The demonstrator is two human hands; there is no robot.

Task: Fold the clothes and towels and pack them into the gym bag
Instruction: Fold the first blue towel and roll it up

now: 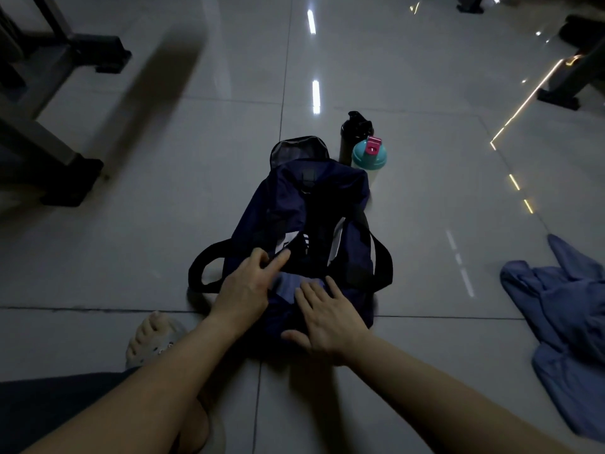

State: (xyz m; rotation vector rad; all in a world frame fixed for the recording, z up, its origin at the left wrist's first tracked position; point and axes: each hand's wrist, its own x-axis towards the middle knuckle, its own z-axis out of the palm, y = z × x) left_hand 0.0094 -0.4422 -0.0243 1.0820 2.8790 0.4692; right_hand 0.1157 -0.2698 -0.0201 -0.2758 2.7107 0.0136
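While the person sits on the tiled floor (131,257), the gym bag (294,204) lies at frame centre, lengthwise away from them, zip opening on top and gaping.

Left hand (245,290): thumb and forefinger pinch the near-left edge of the opening, apparently to hold it wide. Light is dim, so the exact hold is a little uncertain.

Right hand (327,319): flat, fingers straight and spread, palm down on a folded blue cloth (288,280) at the near end of the bag's mouth. It grips nothing. Looks like pressing the piece down so it sits low and leaves room.

Bag straps: one loop (196,270) flopped out left, the other (383,263) out right, both clear of the opening, which keeps them from snagging.

Blue garment (563,306): crumpled, unfolded, on the floor at the right edge, well apart from the bag. Likely next to fold. So the task is partway, with at least one item in and one out.

Just beyond the bag's far end stand a black bottle (352,132) and a teal-lidded shaker (369,155), upright and touching or nearly so, the shaker just beside the bag.

Dark equipment frame (65,158) at upper left. Sandalled foot (154,335) at lower left, near the left forearm.

Risk: the soft bag wall may collapse if the left pinch lets go.
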